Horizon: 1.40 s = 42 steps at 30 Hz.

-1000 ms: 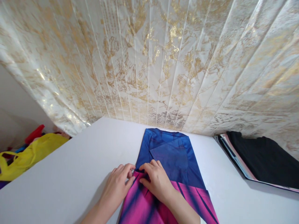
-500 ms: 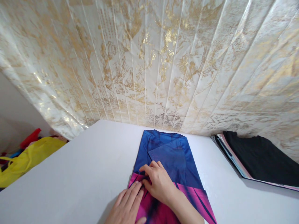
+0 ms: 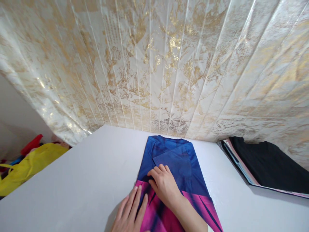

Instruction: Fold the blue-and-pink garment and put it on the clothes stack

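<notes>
A blue and magenta shirt lies folded lengthwise on the white table, its neckline toward the back. The blue upper part meets a magenta section with dark streaks lower down. My left hand rests with fingers stretched out on the shirt's left edge, over the magenta part. On the middle of the shirt, where blue meets magenta, sits my right hand. Its fingers are loosely curled, with a gap between thumb and forefinger and no cloth visible between them. My right forearm covers part of the magenta cloth.
A stack of folded clothes with a black shirt on top lies at the right of the white table. Beyond the table's left edge is a yellow bag beside red cloth. A gold-patterned sheet hangs behind.
My right hand has shifted slightly right, away from the shirt's left edge. My left hand's fingers have spread and moved a little left, so the hands are farther apart.
</notes>
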Each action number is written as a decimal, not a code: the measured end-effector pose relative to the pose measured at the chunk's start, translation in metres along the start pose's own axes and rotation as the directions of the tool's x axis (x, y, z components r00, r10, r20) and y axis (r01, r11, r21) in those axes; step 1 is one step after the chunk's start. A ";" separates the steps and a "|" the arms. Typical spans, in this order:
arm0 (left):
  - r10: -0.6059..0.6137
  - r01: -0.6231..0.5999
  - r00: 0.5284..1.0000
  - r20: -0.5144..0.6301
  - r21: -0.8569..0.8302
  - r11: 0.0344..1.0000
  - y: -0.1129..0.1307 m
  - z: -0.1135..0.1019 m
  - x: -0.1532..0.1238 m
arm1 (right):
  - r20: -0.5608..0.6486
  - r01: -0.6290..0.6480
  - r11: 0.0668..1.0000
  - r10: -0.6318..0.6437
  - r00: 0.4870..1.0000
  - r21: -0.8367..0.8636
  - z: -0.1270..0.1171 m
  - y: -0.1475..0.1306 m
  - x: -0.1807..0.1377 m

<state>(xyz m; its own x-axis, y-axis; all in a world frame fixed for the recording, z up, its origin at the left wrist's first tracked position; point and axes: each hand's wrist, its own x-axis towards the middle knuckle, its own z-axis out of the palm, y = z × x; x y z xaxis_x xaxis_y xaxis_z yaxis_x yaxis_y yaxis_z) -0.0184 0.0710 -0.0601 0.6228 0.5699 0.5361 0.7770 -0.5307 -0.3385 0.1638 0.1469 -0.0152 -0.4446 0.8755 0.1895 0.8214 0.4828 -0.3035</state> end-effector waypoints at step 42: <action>0.150 -0.083 0.967 0.208 -0.296 0.951 0.007 -0.004 0.034 | 0.033 0.149 0.988 -0.148 0.988 -0.030 -0.019 0.049 -0.134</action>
<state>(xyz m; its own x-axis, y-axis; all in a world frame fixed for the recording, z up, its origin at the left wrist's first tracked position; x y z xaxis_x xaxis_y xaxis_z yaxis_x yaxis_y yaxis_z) 0.0076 0.0844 -0.0411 0.7373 0.6020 0.3066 0.6602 -0.7384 -0.1376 0.2703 0.0532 -0.0373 -0.5726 0.7946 0.2019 0.7563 0.6070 -0.2439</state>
